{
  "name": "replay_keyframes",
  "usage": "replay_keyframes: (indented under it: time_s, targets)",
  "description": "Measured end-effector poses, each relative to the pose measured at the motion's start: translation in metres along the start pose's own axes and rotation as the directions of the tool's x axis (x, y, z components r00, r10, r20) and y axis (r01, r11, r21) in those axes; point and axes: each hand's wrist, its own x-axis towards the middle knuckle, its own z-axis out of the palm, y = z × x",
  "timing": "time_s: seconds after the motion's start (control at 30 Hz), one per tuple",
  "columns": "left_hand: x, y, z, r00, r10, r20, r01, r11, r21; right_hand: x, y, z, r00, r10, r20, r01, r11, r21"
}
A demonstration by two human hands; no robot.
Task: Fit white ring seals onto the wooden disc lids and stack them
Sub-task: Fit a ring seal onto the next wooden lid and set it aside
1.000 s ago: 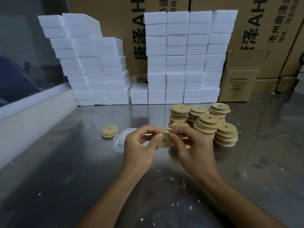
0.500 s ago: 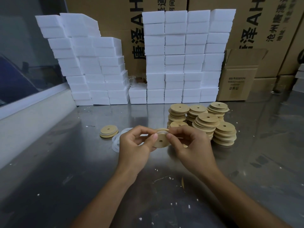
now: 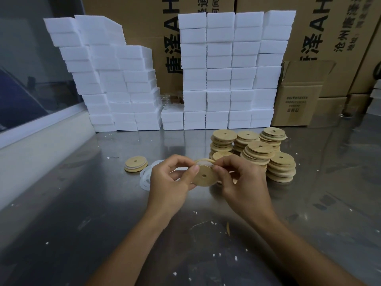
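Steel counter [image 3: 82,203] is being backed by white foam blocks [image 3: 218,75]. Above it, a wooden disc lid [image 3: 204,176] is being pinched by the left hand [image 3: 171,182] and right hand [image 3: 245,182], beside stacked lids [image 3: 259,151], a white ring seal [image 3: 203,162] being pressed along its top edge.

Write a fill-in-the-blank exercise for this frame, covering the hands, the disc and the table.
1. Both hands hold one wooden ____ above the table.
2. The left hand and right hand work a white ____ onto its rim.
3. Loose seals lie on the table, toward the person's ____.

Missing: disc; ring seal; left
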Motion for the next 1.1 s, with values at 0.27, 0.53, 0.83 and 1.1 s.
replay_keyframes:
  time_s: [0.27,0.53,0.83,1.1]
  targets:
    - [0.003,-0.003,-0.003,0.985,-0.170,-0.040,0.161,0.972,-0.169,0.001,-0.006,0.003,0.986,0.140,0.088,-0.151,0.979,0.139]
    - [0.001,-0.002,-0.007,0.996,-0.050,0.075,0.052,0.998,-0.031,0.000,-0.004,0.001,0.985,0.073,0.155,-0.075,0.997,0.009]
    - [0.000,0.003,-0.010,0.986,-0.065,0.155,0.072,0.996,-0.045,0.000,-0.008,0.005,0.980,0.153,0.130,-0.170,0.977,0.127]
    - [0.001,0.003,-0.011,0.970,-0.117,0.211,0.150,0.977,-0.151,0.005,-0.011,0.000,0.960,0.214,0.181,-0.260,0.922,0.287]
